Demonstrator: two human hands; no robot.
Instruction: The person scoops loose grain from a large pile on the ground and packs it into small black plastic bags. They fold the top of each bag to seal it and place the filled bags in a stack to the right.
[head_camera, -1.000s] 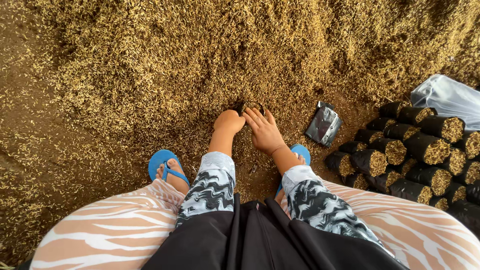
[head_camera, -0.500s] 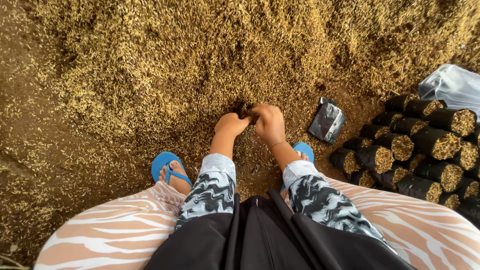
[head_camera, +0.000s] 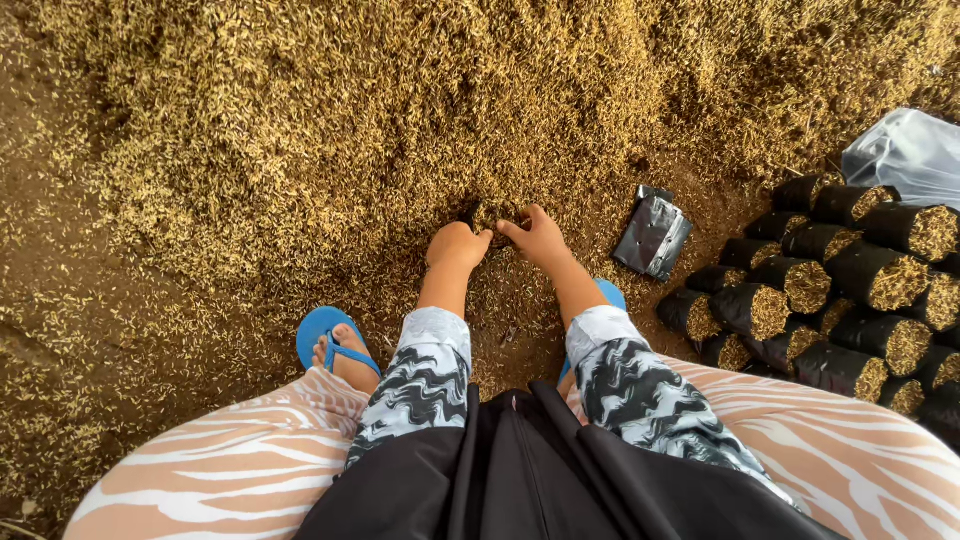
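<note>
I squat over a wide heap of golden husks (head_camera: 420, 120). My left hand (head_camera: 455, 245) and my right hand (head_camera: 538, 238) reach down side by side into its near edge. Between them sits a small black bag (head_camera: 497, 214), mostly hidden by fingers and husks. Both hands curl around its rim, the left in a fist, the right with fingers bent. My patterned sleeves reach to the wrists.
A flat stack of empty black bags (head_camera: 652, 235) lies right of my right hand. Several filled black bags (head_camera: 830, 300) lie stacked at the right, with a clear plastic sack (head_camera: 905, 155) behind them. Blue sandals (head_camera: 330, 345) are on my feet on the brown ground.
My right hand has curled in from spread fingers and closed toward the left hand over the small bag. The view shifted slightly.
</note>
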